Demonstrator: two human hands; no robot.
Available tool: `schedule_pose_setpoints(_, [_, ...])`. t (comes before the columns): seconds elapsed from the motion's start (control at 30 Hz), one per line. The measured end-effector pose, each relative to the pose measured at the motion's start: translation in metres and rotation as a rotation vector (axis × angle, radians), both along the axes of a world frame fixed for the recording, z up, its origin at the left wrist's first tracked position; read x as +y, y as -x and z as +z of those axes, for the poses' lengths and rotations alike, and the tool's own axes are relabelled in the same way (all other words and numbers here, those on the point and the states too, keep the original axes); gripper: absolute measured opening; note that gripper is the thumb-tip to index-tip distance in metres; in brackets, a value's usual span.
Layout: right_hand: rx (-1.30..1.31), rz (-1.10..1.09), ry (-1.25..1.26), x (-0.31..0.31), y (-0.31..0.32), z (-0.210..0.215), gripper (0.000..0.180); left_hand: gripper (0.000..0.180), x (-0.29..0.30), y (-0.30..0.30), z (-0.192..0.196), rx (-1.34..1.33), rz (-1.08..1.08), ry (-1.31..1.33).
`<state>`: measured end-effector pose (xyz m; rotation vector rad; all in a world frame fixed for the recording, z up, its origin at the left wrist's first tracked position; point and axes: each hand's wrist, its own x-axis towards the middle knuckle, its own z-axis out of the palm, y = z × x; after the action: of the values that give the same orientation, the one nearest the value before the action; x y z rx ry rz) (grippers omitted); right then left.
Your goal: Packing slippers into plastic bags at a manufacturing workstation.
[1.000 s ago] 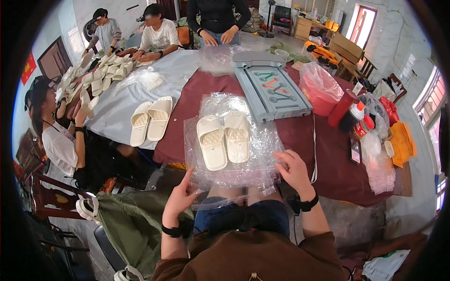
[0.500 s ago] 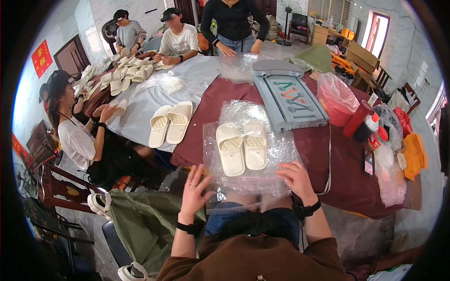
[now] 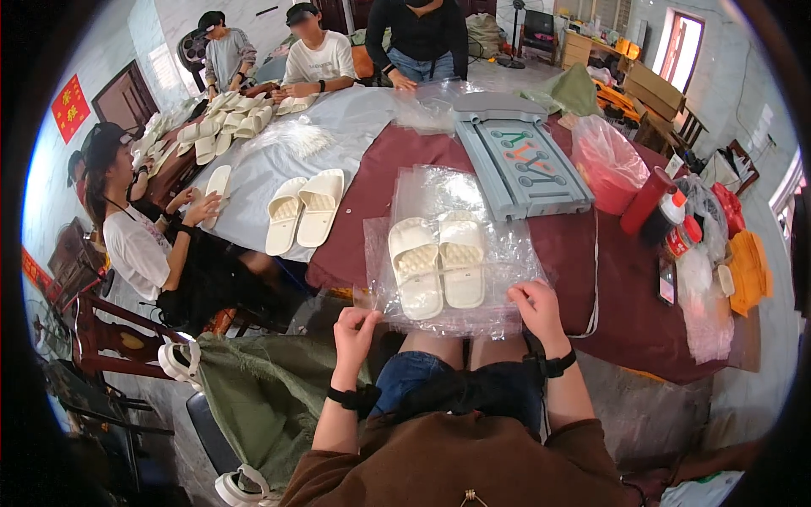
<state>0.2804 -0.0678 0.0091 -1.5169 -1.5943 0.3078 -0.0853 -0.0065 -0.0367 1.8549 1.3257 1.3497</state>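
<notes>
A pair of white slippers point(image 3: 438, 264) lies on a stack of clear plastic bags point(image 3: 498, 253) at the near edge of the dark red table point(image 3: 608, 270). My left hand point(image 3: 355, 329) pinches the near left corner of the top bag. My right hand point(image 3: 536, 306) grips the near right edge of the same bag. Both wrists wear black bands.
A second white slipper pair point(image 3: 304, 209) lies on the grey cloth to the left. A grey plastic stool point(image 3: 522, 160) lies flat behind the bags. A red bag point(image 3: 604, 160), bottles point(image 3: 667, 221) and a phone point(image 3: 666, 280) sit at right. Several people sit around the table's left and far sides.
The view has shifted closer. My left hand has closed on the bag's near left corner and my right hand has settled on its right edge.
</notes>
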Motion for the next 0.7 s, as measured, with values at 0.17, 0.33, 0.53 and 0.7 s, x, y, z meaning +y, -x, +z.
schedule_pose_setpoints(0.17, [-0.016, -0.157, -0.003, 0.023, 0.007, -0.011, 0.018, 0.028, 0.021, -0.008, -0.014, -0.159, 0.108, 0.296])
schedule_pose_setpoints(0.33, [-0.090, -0.348, 0.141, 0.030, 0.011, -0.025, 0.027, 0.037, 0.026, -0.017, -0.006, -0.146, 0.106, 0.460])
schedule_pose_setpoints(0.53, [-0.322, -0.393, -0.188, 0.023, 0.041, 0.007, 0.034, 0.037, 0.021, -0.019, -0.011, -0.138, 0.166, 0.447])
schedule_pose_setpoints(0.7, [-0.384, 0.110, -0.374, 0.027, 0.071, 0.023, 0.042, 0.026, 0.024, -0.016, -0.025, -0.137, 0.151, 0.346])
